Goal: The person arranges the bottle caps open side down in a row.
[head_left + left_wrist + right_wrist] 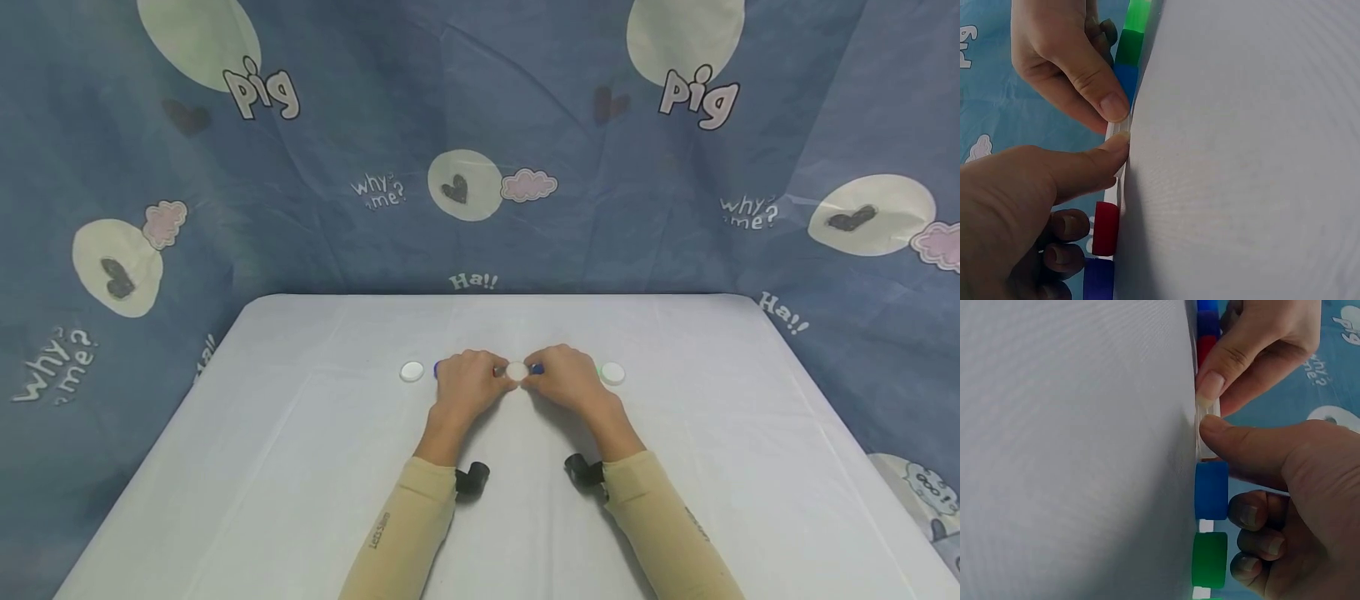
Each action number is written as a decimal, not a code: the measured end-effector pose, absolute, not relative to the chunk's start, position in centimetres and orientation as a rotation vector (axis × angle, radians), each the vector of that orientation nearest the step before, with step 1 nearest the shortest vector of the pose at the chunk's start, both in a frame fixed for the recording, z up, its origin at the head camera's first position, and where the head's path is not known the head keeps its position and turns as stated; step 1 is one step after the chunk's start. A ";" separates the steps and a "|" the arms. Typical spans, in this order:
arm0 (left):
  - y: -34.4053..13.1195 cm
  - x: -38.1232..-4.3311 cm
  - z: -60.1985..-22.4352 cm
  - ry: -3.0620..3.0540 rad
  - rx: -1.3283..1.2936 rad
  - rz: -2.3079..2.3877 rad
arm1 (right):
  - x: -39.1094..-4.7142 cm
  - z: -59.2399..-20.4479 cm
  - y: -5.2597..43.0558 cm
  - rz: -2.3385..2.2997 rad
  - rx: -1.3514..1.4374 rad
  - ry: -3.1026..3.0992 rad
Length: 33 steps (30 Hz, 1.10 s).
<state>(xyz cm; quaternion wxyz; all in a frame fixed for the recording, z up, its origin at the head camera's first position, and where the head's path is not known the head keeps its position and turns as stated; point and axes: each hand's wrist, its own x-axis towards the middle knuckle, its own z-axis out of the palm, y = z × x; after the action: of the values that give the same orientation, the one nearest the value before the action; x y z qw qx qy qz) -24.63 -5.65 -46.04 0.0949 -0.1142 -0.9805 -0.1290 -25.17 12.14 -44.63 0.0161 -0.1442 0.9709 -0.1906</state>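
Note:
A small round whitish, clear-sided piece (517, 372) stands on the table between the two hands. My left hand (468, 383) pinches its left side with thumb and finger. The right hand (568, 379) pinches the right side, thumbtips close together in the wrist views. Beside the left hand's curled fingers stand a red round piece (1106, 229) and a dark blue one (1099, 279). A blue round piece (1212, 490) and a green one (1210, 559) stand beside the right hand's fingers. All form one row, partly hidden by the hands in the head view.
At the row's left lies a white disc (411, 372); at its right, a white-topped piece with a light green edge (612, 373). The white-covered table (300, 467) meets a blue patterned cloth (570, 242) behind. Black wrist cameras (472, 480) sit inside both forearms.

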 end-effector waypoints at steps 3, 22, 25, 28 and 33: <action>-5.6 -24.6 -46.0 -2.906 -0.337 -0.381 | -25.1 -44.5 12.0 -0.573 -0.441 3.026; -7.1 -24.3 -45.3 -2.939 -0.304 -0.485 | -25.0 -44.3 11.3 -0.600 -0.404 3.018; -7.5 -24.2 -45.0 -2.959 -0.283 -0.495 | -25.1 -44.3 11.0 -0.615 -0.425 3.017; -7.9 -24.2 -44.9 -2.981 -0.247 -0.492 | -25.2 -44.3 10.6 -0.625 -0.444 3.010; -8.5 -24.4 -44.9 -2.988 -0.228 -0.508 | -25.4 -44.4 10.0 -0.610 -0.459 3.012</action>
<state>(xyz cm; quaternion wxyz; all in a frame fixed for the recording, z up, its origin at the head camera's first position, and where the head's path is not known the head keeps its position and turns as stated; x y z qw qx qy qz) -24.39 -8.46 -44.91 0.0508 -0.0749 -0.9818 -0.1668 -25.40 9.97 -44.43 0.0172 -0.1478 0.9692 -0.1964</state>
